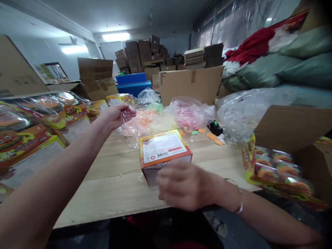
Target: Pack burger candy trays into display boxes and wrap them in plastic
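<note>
A small orange and yellow printed box (pixel 164 147) lies on the wooden table, its white barcode label facing up. My left hand (pixel 120 116) is raised past the box's far left corner, its fingers closed on what looks like a thin clear plastic film (pixel 126 130) that hangs toward the table. Smeared by motion, my right hand (pixel 183 183) is at the box's near side with its fingers bent. It hides part of that side, and whether it touches the box is unclear.
Wrapped burger-print boxes (pixel 70 116) stand at the left. Behind lie plastic bags of orange and pink pieces (pixel 190 112) and loose orange discs (pixel 212 136). An open display box of toy burgers (pixel 282 166) sits at the right. A large carton (pixel 190 86) stands at the back.
</note>
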A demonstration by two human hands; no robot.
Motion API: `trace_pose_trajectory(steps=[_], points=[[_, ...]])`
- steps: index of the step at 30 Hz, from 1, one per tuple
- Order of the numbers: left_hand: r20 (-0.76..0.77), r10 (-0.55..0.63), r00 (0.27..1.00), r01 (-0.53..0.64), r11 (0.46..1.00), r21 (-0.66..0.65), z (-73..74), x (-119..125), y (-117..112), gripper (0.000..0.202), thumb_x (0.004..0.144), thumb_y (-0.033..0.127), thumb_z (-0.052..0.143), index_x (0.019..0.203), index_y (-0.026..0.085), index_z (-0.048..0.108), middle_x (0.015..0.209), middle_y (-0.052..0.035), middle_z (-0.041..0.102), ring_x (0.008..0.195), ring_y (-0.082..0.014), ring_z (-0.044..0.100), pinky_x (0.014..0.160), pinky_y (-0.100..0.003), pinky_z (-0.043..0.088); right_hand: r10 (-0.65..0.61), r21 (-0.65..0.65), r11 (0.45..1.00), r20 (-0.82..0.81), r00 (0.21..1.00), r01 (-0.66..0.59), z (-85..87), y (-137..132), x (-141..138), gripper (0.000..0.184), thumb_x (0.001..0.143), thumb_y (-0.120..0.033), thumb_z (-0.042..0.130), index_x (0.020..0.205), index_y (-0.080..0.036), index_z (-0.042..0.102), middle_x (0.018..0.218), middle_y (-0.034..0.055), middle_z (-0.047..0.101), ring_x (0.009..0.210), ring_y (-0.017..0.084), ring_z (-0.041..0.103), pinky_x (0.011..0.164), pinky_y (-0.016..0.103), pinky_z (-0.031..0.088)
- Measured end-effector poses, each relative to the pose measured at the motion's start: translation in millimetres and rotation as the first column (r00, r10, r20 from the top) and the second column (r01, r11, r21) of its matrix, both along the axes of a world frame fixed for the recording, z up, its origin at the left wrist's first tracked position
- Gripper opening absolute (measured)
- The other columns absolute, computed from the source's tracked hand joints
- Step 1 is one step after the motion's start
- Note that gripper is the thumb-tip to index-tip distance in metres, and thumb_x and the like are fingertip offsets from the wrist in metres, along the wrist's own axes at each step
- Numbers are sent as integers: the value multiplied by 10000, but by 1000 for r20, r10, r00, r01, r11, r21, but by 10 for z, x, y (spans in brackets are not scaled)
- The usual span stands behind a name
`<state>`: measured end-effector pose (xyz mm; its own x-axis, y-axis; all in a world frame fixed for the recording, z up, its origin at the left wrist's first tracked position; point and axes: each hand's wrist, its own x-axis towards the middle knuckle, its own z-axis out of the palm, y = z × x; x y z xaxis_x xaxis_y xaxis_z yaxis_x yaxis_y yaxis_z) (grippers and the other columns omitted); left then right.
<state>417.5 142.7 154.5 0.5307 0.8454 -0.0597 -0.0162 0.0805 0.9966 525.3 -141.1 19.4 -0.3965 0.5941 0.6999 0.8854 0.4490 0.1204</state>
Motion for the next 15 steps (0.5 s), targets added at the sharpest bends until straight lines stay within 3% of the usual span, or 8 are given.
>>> trace_pose_trajectory(steps=[2, 4, 6, 8, 10, 15], points=[[-9, -34, 999, 35, 999, 41, 34, -50, -81, 248, 857, 84, 451, 696, 118, 637, 666, -107, 683, 660, -154, 665, 610, -230, 540, 95, 5, 995, 96, 991, -96, -171, 133, -197, 167, 935, -215, 588, 1075, -301, 619, 1145, -27, 674, 1065, 138, 597, 894, 282, 490], [-8, -92, 996, 93, 991, 93, 53, -125, -162, 256, 865, 80, 447, 707, 110, 645, 718, -111, 704, 702, -149, 678, 667, -228, 539, 19, -12, 1000, -22, 1000, -19, -240, 340, -138, 164, 923, -210, 615, 1088, -206, 620, 1074, 65, 681, 985, 178, 612, 835, 318, 491], [5, -141, 990, 139, 979, 150, 49, -213, -239, 222, 854, 68, 469, 709, 128, 626, 756, -98, 721, 738, -148, 688, 734, -247, 534, -114, -177, 981, -231, 966, 74, -210, 516, 36, 147, 873, -266, 698, 968, -172, 636, 947, 74, 671, 893, 192, 605, 750, 310, 476], [20, -169, 985, 162, 966, 203, 24, -295, -310, 190, 844, 71, 500, 693, 156, 577, 750, -70, 728, 758, -152, 696, 805, -283, 520, -200, -404, 914, -368, 908, 37, -121, 613, 185, 164, 818, -263, 758, 819, -172, 621, 824, 23, 641, 775, 151, 579, 654, 259, 424], [20, -192, 981, 181, 952, 246, -14, -362, -369, 183, 849, 90, 517, 685, 171, 526, 717, -42, 726, 768, -160, 703, 877, -336, 495, -260, -551, 834, -430, 865, -23, -29, 658, 259, 182, 781, -232, 785, 781, -171, 613, 766, -17, 617, 691, 113, 540, 594, 230, 356], [-26, -364, 931, 350, 871, 344, -136, -477, -432, 125, 866, 171, 556, 752, 171, 505, 789, -47, 759, 857, -191, 703, 948, -394, 410, -221, -658, 731, -478, 850, -180, 40, 771, 288, 154, 793, -247, 741, 746, -166, 618, 715, -32, 584, 650, 96, 494, 590, 232, 296]])
